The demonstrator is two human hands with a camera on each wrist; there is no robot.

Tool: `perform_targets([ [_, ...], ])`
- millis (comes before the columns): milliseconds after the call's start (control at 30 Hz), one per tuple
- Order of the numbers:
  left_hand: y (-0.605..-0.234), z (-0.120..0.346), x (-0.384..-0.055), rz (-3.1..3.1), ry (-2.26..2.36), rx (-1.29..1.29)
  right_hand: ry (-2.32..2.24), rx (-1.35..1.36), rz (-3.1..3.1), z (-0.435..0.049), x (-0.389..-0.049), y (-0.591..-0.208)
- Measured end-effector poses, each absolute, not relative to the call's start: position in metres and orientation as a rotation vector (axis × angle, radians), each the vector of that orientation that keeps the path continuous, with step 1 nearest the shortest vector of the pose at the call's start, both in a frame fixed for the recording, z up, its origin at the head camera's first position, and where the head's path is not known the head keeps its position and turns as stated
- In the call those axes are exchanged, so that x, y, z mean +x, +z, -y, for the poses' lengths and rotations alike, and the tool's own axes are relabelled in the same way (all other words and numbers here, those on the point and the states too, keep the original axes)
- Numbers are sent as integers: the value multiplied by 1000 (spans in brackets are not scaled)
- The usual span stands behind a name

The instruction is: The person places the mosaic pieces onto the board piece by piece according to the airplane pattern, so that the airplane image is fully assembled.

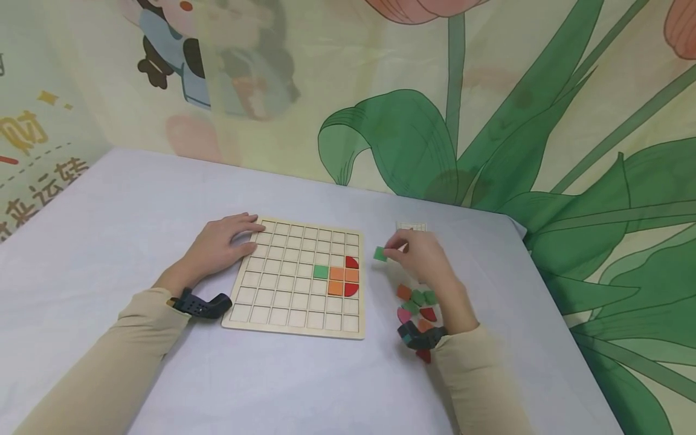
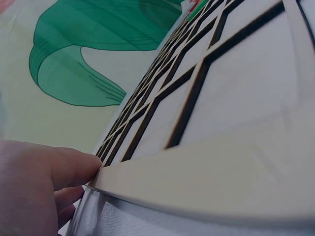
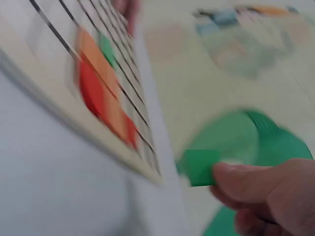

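A wooden grid board lies on the table. On its right part sit a green square tile, several orange square tiles and two red quarter-round tiles. My left hand rests at the board's upper left edge, its fingertips touching the rim; the left wrist view shows a fingertip against the frame. Just beyond the board's right edge, my right hand pinches a green square tile between thumb and fingers, raised above the table.
Loose tiles in green, orange, pink and red lie right of the board, partly hidden under my right wrist. A small printed card lies behind my right hand. A patterned cloth hangs behind the white-covered table.
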State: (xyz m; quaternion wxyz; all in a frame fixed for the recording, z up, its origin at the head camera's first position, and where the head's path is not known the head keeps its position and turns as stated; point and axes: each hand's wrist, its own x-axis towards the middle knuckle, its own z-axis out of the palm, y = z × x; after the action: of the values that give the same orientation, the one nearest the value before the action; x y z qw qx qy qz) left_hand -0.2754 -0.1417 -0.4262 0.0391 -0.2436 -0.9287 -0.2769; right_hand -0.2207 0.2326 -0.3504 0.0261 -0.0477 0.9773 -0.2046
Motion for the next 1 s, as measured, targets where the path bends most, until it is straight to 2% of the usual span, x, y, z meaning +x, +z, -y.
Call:
perform_targets([
  [167, -426, 142, -276, 2842, -849, -750, -762, -227, -3025, -176, -209, -362],
  [300, -427, 142, -276, 2856, -855, -736, -773, -307, -2985, -152, -201, -374],
  [567, -425, 142, -276, 2858, -856, -740, -697, -392, -3003, -142, -198, -389],
  [1000, -425, 141, -276, 2850, -855, -744, -449, -512, -3027, -136, -193, -385],
])
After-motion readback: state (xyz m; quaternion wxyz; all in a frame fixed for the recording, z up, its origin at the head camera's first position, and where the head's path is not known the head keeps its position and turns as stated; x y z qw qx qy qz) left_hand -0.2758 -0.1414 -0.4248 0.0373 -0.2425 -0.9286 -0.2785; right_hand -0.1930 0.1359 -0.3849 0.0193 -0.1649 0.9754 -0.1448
